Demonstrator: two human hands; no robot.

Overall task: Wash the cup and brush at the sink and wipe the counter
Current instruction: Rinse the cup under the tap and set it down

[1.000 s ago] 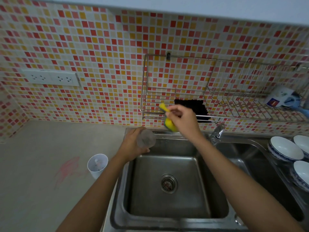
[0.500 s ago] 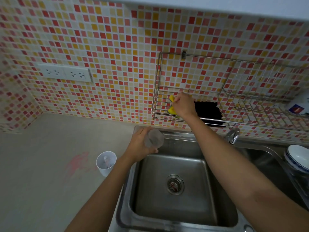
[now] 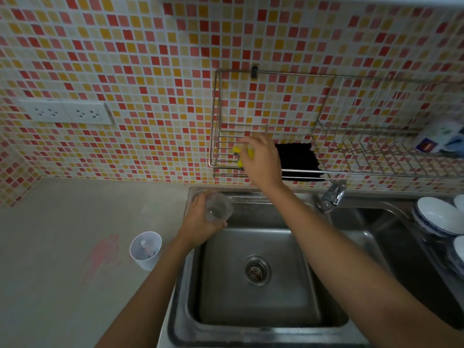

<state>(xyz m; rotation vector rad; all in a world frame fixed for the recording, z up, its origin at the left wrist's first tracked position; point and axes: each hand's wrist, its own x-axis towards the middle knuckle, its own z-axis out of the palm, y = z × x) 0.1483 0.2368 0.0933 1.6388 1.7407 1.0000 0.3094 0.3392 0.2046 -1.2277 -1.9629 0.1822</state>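
Cup (image 3: 218,208) — clear plastic — gripped by left hand (image 3: 198,222).

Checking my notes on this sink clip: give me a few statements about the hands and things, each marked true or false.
1. The left hand holds a clear cup over the sink. True.
2. The white cup stands in the sink. False: it stands on the counter, left of the sink.
3. The right hand rests in the sink. False: it is up at the wire rack, on the yellow sponge.
4. A black cloth lies in the wire rack beside the yellow sponge. True.
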